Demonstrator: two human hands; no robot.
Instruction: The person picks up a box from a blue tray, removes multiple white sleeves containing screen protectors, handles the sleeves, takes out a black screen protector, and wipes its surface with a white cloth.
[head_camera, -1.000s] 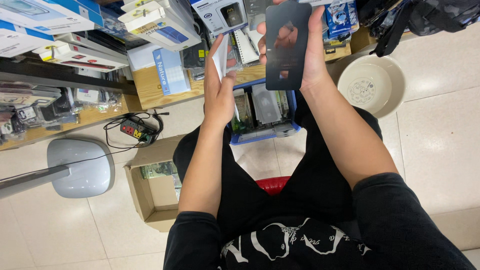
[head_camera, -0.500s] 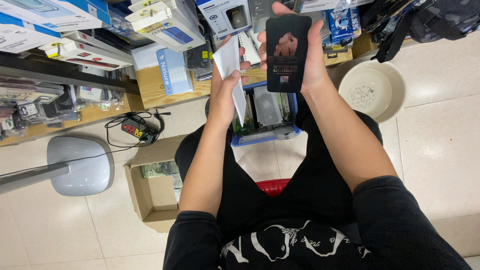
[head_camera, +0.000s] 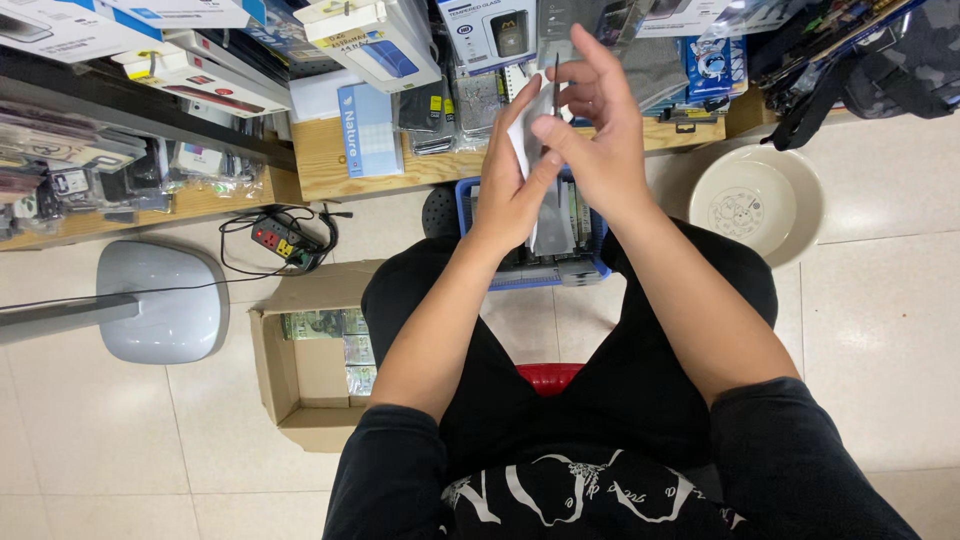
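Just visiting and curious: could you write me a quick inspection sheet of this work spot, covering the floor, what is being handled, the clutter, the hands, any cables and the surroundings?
Surface: pale tiled floor; low wooden shelf ahead.
Job's things: thin dark panel, edge-on, and a white sleeve between both hands, above a blue basket of packets.
Clutter: open cardboard box with small packs; boxed goods on the shelf.
Hands: left hand and right hand meet around the panel and sleeve.
Cables: black power strip with looped cord; a thin cable runs across the grey stand base.
Surroundings: cream bowl, red stool, dark bag.
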